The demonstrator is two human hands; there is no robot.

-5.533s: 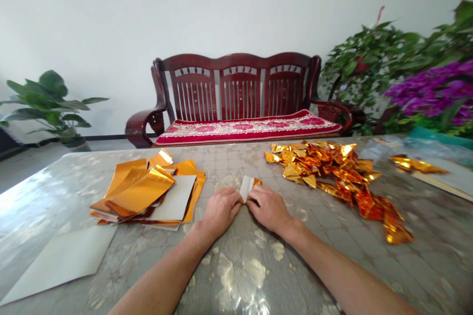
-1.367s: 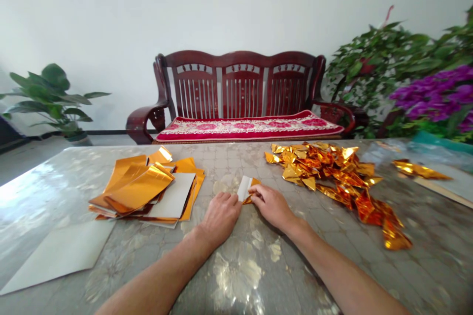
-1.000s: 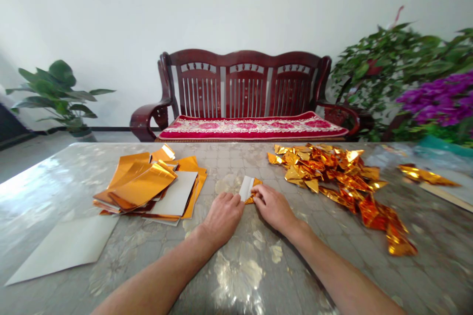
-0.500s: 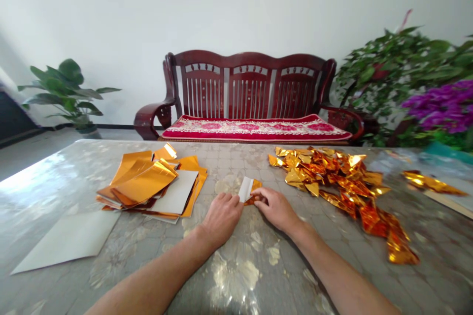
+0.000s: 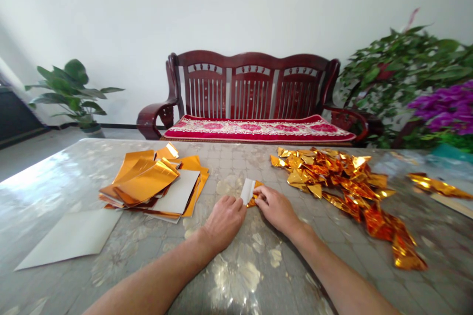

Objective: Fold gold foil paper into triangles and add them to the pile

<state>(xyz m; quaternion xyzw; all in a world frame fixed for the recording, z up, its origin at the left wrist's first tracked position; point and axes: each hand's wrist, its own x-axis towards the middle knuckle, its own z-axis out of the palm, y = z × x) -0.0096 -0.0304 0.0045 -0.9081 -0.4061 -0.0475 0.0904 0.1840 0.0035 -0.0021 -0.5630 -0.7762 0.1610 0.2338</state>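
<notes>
A small folded sheet [image 5: 248, 190], white on its left side and shiny gold on its right, lies on the table between my hands. My left hand [image 5: 227, 216] is closed, its fingertips at the sheet's lower left corner. My right hand [image 5: 275, 206] pinches the gold right side, with thumb and fingers together. Left of them is a loose stack of gold foil sheets [image 5: 146, 184], some with the white side up. On the right lies a heap of folded gold foil pieces [image 5: 332, 174].
A single pale sheet [image 5: 70, 241] lies at the left. Clear plastic [image 5: 399, 162] and one more gold piece [image 5: 439, 184] are at the right. Past the patterned table [image 5: 236, 266] stand a wooden bench [image 5: 251, 88] and plants.
The whole view has shifted slightly, with things appearing a little further right. Both hands keep nearly the same hold on the small sheet.
</notes>
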